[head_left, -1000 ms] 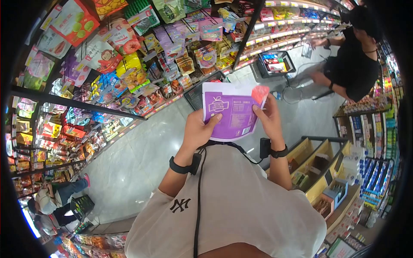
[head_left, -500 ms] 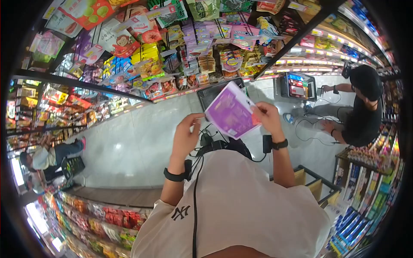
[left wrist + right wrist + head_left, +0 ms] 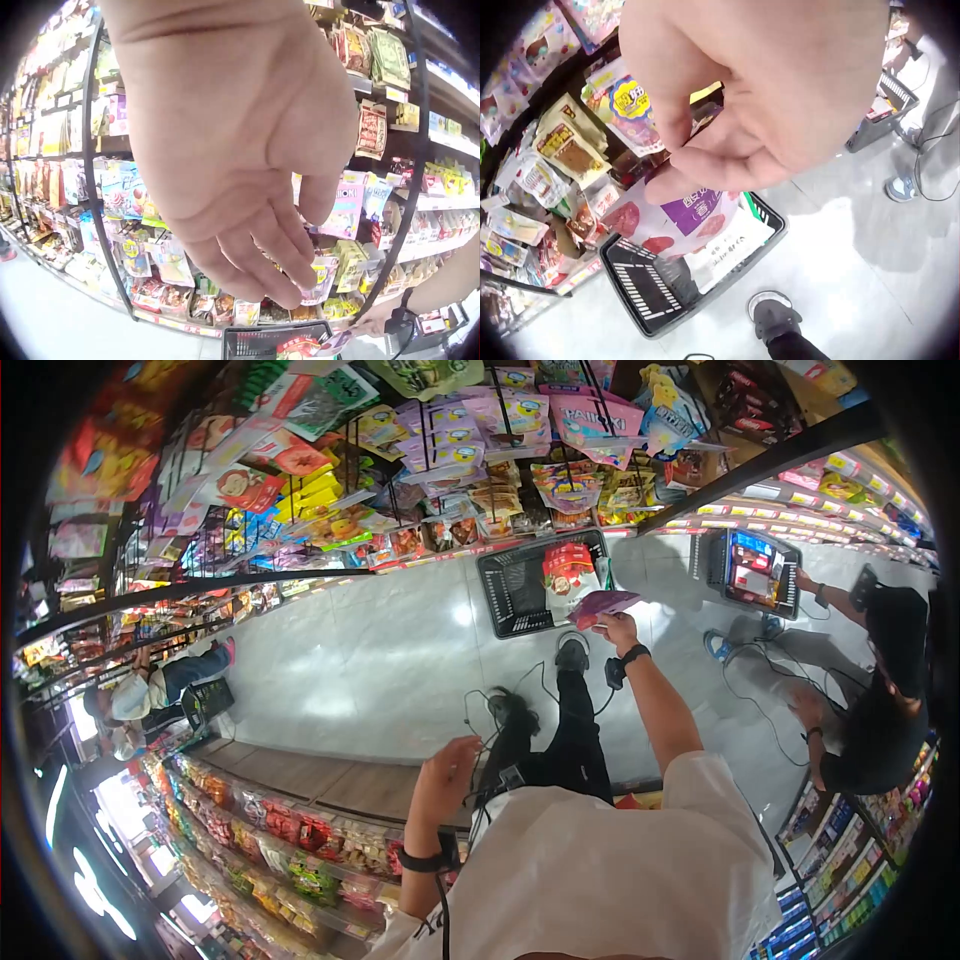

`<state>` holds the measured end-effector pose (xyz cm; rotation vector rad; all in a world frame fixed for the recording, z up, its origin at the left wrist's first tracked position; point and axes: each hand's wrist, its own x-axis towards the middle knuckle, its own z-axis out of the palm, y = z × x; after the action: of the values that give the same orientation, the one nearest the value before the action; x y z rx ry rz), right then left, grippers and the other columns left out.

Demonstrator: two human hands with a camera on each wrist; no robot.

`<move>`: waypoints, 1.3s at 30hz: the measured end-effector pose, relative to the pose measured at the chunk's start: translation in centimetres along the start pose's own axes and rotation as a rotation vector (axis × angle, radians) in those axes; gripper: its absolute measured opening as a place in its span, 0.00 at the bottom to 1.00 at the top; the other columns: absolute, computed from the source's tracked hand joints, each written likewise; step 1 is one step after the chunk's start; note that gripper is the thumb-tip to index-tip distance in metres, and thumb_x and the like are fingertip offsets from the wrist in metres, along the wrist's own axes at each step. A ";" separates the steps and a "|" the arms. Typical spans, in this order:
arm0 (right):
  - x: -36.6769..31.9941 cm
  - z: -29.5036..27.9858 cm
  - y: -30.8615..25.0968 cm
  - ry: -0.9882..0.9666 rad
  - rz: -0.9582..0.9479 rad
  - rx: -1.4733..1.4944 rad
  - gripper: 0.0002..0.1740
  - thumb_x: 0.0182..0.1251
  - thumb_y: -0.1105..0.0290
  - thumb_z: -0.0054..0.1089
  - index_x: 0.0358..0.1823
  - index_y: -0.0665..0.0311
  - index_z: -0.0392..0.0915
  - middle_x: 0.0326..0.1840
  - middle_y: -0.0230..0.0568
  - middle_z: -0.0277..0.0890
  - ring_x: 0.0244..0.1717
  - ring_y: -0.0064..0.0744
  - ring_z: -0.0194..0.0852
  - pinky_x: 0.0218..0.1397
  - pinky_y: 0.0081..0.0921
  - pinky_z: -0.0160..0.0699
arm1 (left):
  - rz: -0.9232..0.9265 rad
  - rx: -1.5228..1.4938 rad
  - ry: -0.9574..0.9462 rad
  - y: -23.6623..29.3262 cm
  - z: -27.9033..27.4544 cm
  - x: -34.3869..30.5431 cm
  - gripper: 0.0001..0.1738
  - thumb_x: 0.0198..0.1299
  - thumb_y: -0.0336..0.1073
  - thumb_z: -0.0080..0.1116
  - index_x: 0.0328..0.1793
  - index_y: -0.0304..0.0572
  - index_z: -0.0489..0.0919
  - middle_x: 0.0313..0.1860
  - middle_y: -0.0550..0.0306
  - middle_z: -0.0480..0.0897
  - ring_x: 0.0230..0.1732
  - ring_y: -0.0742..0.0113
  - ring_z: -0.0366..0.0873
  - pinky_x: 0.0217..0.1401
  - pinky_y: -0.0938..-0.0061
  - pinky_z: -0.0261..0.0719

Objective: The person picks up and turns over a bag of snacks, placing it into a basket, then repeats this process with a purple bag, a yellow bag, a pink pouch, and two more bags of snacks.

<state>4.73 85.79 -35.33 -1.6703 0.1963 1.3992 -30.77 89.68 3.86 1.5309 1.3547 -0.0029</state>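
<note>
My right hand (image 3: 618, 628) pinches the edge of a purple bag (image 3: 604, 606) over the right part of a black basket (image 3: 515, 595) on the floor. A red and white bag (image 3: 572, 575) lies inside the basket. In the right wrist view, thumb and fingers of the right hand (image 3: 757, 97) grip the top of the purple bag (image 3: 697, 214), which shows pink pictures and hangs above the basket (image 3: 649, 319). The left hand (image 3: 448, 775) is raised near the body and holds nothing; in the left wrist view its fingers (image 3: 262, 251) are loosely bent.
Shelves of hanging snack bags (image 3: 480, 430) stand beyond the basket. At the right a person in black (image 3: 890, 680) crouches by another basket (image 3: 755, 572). Another person (image 3: 150, 690) is at the far left. Shelves of packets (image 3: 290, 830) stand at the lower left, and cables lie on the floor.
The right hand has carried the purple bag forward, over the basket. The left hand, which held the bag's other side a second ago, has let go and drawn back. The view has turned.
</note>
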 end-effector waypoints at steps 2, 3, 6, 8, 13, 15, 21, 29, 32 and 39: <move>1.7 0.6 1.6 0.017 0.006 -0.016 0.08 0.72 0.71 0.64 0.48 0.65 0.78 0.45 0.41 0.86 0.41 0.40 0.93 0.21 0.19 0.67 | -0.059 0.039 -0.003 -0.3 0.4 -0.4 0.14 0.78 0.35 0.53 0.61 0.39 0.83 0.47 0.52 0.90 0.52 0.62 0.89 0.56 0.69 0.82; 2.8 1.0 2.5 0.022 0.008 -0.027 0.09 0.72 0.71 0.65 0.48 0.65 0.78 0.45 0.41 0.86 0.41 0.41 0.93 0.21 0.19 0.68 | -0.097 0.074 -0.008 -0.1 0.4 -0.7 0.14 0.78 0.35 0.53 0.62 0.39 0.82 0.47 0.51 0.90 0.52 0.62 0.89 0.56 0.68 0.82; 6.1 2.5 4.9 0.051 -0.022 0.019 0.09 0.71 0.69 0.67 0.46 0.63 0.78 0.44 0.40 0.86 0.39 0.39 0.92 0.22 0.20 0.70 | -0.139 0.061 -0.006 -1.1 0.3 -1.1 0.15 0.78 0.35 0.52 0.63 0.38 0.82 0.49 0.51 0.90 0.53 0.63 0.88 0.56 0.68 0.82; 8.3 3.2 6.7 0.108 -0.044 -0.139 0.06 0.69 0.70 0.64 0.40 0.65 0.81 0.39 0.41 0.86 0.32 0.34 0.89 0.23 0.23 0.74 | -0.150 0.040 0.008 -2.4 0.1 -1.5 0.15 0.78 0.34 0.52 0.63 0.38 0.81 0.49 0.51 0.90 0.53 0.63 0.88 0.57 0.69 0.82; 10.1 2.2 12.1 0.262 0.073 -0.690 0.10 0.61 0.71 0.61 0.23 0.68 0.81 0.22 0.44 0.81 0.23 0.37 0.84 0.23 0.32 0.75 | -0.141 -0.019 0.065 -3.6 -0.5 -4.2 0.14 0.76 0.28 0.52 0.63 0.35 0.81 0.49 0.52 0.89 0.52 0.65 0.87 0.57 0.71 0.81; 15.5 0.9 19.8 0.247 0.018 -0.709 0.09 0.57 0.69 0.65 0.23 0.67 0.82 0.20 0.41 0.80 0.22 0.38 0.82 0.27 0.35 0.79 | -0.159 -0.037 0.094 -3.8 -1.2 -5.6 0.14 0.76 0.28 0.52 0.64 0.34 0.80 0.49 0.52 0.89 0.52 0.66 0.87 0.57 0.72 0.81; 0.2 4.1 11.3 0.032 -0.533 -1.191 0.11 0.54 0.62 0.66 0.26 0.63 0.83 0.31 0.46 0.86 0.38 0.48 0.87 0.47 0.42 0.85 | -0.131 -0.128 0.159 -5.4 -3.3 -7.7 0.16 0.79 0.35 0.54 0.64 0.34 0.80 0.49 0.50 0.90 0.52 0.65 0.87 0.57 0.72 0.81; 0.1 2.5 12.6 -0.166 -0.470 -1.558 0.06 0.54 0.67 0.65 0.33 0.57 0.86 0.36 0.48 0.86 0.41 0.54 0.86 0.50 0.46 0.85 | 0.031 -0.185 0.272 -12.3 -9.3 -12.2 0.18 0.79 0.39 0.52 0.65 0.37 0.80 0.51 0.45 0.90 0.51 0.54 0.89 0.54 0.67 0.82; -2.9 6.1 10.6 -0.280 -0.936 -1.833 0.03 0.54 0.71 0.66 0.30 0.60 0.83 0.31 0.44 0.84 0.32 0.45 0.85 0.37 0.41 0.85 | 0.080 -0.224 0.353 -16.5 -12.7 -14.6 0.18 0.79 0.41 0.52 0.65 0.37 0.80 0.52 0.46 0.90 0.51 0.54 0.89 0.55 0.66 0.82; -8.3 22.3 11.5 -0.091 -0.297 -0.730 0.07 0.59 0.68 0.62 0.29 0.60 0.87 0.28 0.42 0.85 0.29 0.37 0.85 0.29 0.36 0.82 | 0.129 -0.373 0.533 -25.9 -19.1 -19.9 0.18 0.79 0.41 0.52 0.66 0.38 0.80 0.52 0.48 0.90 0.52 0.59 0.88 0.54 0.67 0.82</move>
<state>-20.89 91.83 -32.96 -2.0911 -0.6661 1.3925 -67.87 83.34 7.11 1.3403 1.5511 0.7443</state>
